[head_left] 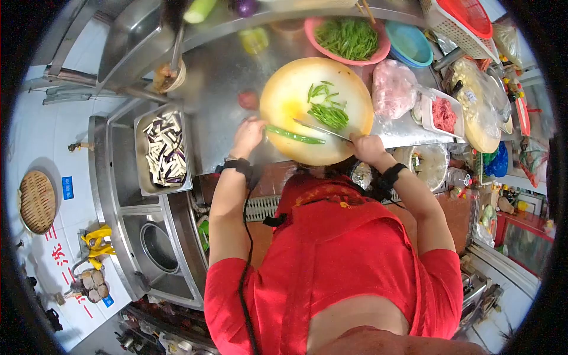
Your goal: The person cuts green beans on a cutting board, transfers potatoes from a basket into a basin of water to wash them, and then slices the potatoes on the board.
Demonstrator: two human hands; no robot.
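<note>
1. knife [322,130] lies slanted across the round chopping board [284,86], its blade between the pile of green strips [329,116] and the whole green pepper [296,135].
2. right hand [368,148] is at the board's right edge, fingers wrapped round the knife handle, which is mostly hidden inside the grip.
3. left hand [248,135] is at the board's left edge, fingers bent and pinching the left end of the pepper.
4. the pepper lies on the near part of the board, pointing right; the strips form a tight pile near the middle, with some looser ones just beyond.
5. past the far edge of the board stands a pink bowl [385,49] full of green strips, with blue bowls [409,45] to its right.
6. right of the board sit a plastic bag [394,89] of something pale pink and a white tray [426,120] of minced meat [444,113].
7. well to the left, a metal tray [188,165] holds eggplant strips [164,148].
</note>
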